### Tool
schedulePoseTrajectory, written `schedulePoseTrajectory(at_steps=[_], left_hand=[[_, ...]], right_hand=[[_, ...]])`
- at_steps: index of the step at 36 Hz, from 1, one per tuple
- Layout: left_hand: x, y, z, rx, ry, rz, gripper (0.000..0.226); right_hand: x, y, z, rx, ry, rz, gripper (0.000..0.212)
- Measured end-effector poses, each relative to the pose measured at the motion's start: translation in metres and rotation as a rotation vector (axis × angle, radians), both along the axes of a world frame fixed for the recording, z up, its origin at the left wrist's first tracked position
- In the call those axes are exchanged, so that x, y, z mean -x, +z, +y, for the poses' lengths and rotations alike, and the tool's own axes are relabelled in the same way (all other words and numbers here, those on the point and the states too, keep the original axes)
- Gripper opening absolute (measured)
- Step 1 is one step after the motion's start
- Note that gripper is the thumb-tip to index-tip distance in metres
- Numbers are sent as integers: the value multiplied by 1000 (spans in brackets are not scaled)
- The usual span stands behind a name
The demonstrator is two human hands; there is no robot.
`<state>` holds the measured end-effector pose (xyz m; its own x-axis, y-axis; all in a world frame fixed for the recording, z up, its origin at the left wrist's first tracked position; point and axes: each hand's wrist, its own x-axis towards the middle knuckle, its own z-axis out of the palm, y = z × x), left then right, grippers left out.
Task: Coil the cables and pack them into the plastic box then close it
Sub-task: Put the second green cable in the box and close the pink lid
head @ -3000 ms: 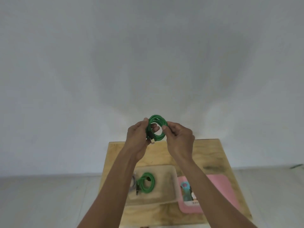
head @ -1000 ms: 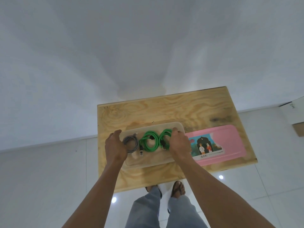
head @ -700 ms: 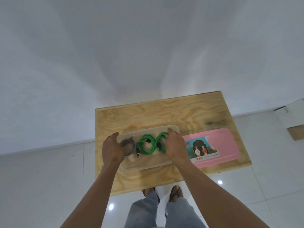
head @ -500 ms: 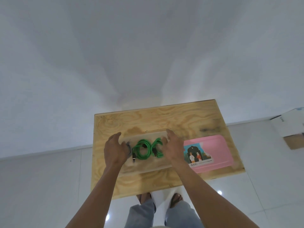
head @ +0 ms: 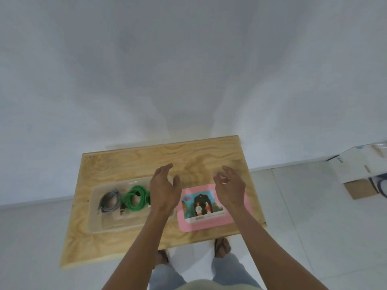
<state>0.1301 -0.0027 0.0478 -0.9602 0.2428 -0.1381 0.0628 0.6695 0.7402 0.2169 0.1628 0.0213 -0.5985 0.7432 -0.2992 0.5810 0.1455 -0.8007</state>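
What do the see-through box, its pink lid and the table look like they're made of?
The box looks like clear, slightly frosted plastic: the wood grain shows through its walls. The pink lid seems to be opaque, smooth plastic with a printed picture label on top. The table looks like bare plywood, pale with swirling grain and no obvious varnish, though the finish is hard to judge.

grey cable (head: 109,202), green cables (head: 135,197), clear box (head: 95,223), pink lid (head: 211,223) w/ pic label

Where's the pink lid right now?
The pink lid lies flat on the wooden table, right of the plastic box, beneath the right hand.
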Motion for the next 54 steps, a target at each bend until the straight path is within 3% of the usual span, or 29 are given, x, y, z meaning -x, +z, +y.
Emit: schedulePoseTrajectory(at_steps=[11,19,24,31,39,47,54], left_hand=[[-63,-66,75,322,49,-266,52],[-72,-102,85,553,-13,-269,70],[-82,-116,92,530,-28,-173,71],[-88,-118,100,490,221,-279,103],[-86,-107,110,458,211,-344,99],[-71,-63,120,469,148,-208,100],[-31,-10,67,372,213,-88,102]], right_hand=[[-64,-54,88,33,159,-325,55],[-72,-82,87,-24,260,-478,67],[-79,-89,89,-104,258,-569,65],[-79,-93,96,-87,182,-554,68],[-79,-98,97,-76,121,-517,70],[-69,-70,101,3,-58,-396,83],[-18,-20,65,-40,-28,-214,89]])
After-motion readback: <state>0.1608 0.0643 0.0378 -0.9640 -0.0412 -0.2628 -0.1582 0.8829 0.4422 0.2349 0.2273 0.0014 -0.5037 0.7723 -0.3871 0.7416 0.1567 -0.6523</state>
